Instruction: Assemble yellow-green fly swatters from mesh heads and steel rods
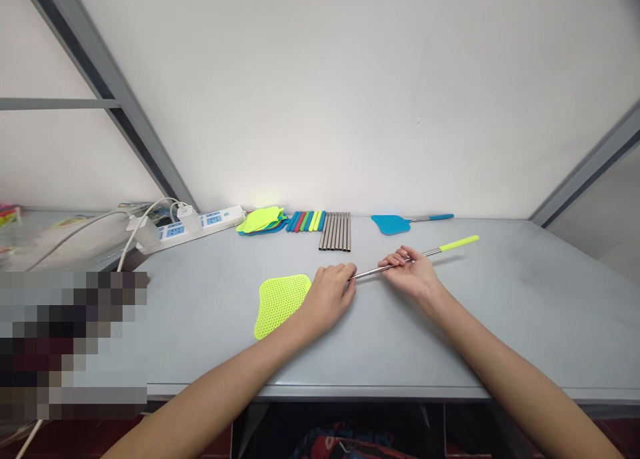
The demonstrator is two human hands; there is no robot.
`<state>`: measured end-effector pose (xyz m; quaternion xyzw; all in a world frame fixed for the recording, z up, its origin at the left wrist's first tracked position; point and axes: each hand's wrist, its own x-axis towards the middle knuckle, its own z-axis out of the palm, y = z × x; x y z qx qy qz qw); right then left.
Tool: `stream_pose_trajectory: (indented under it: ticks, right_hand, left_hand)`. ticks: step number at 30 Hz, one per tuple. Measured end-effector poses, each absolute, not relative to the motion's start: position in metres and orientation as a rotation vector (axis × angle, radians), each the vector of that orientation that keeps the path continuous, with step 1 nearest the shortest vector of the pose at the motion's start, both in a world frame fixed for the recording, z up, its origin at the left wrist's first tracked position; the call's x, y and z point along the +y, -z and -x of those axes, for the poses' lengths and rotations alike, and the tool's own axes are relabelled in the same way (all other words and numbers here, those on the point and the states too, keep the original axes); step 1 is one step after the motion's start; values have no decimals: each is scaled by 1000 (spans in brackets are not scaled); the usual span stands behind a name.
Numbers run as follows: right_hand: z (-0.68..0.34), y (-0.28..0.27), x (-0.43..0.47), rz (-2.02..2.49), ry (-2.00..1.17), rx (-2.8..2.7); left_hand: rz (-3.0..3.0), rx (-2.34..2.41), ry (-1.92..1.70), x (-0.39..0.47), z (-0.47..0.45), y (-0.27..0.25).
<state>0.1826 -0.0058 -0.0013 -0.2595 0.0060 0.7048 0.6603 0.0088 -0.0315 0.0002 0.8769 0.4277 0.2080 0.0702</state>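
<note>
A yellow-green fly swatter with a perforated head, metal rod and yellow-green grip lies across the middle, its head to the left and its grip raised a little at the right. My left hand is closed around the joint between head and rod, hiding it. Further along, my right hand has its palm turned up and its fingers curled round the metal rod, just short of the grip. Behind my hands lies a blue fly swatter with a metal rod and blue grip.
Along the back stand a white power strip with plugs and cables, a stack of swatter heads, several coloured grips and a row of metal rods. A white wall rises behind the grey table. The lower left is pixelated.
</note>
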Motion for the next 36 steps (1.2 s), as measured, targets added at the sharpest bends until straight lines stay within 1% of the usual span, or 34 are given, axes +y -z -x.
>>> stream_pose_trajectory:
  ticks: [11,20,36]
  right_hand:
    - [-185,-1,-4,571,-1592,98]
    - [-200,-5,0,556,-1572,23]
    - [-203,-4,2,528,-1570,96]
  left_hand:
    - [-2612,1234,-708,-32,-8,4]
    - [-2496,1265,-832,-30,-6,1]
    - [-2431,1148,-925,-26,-5,3]
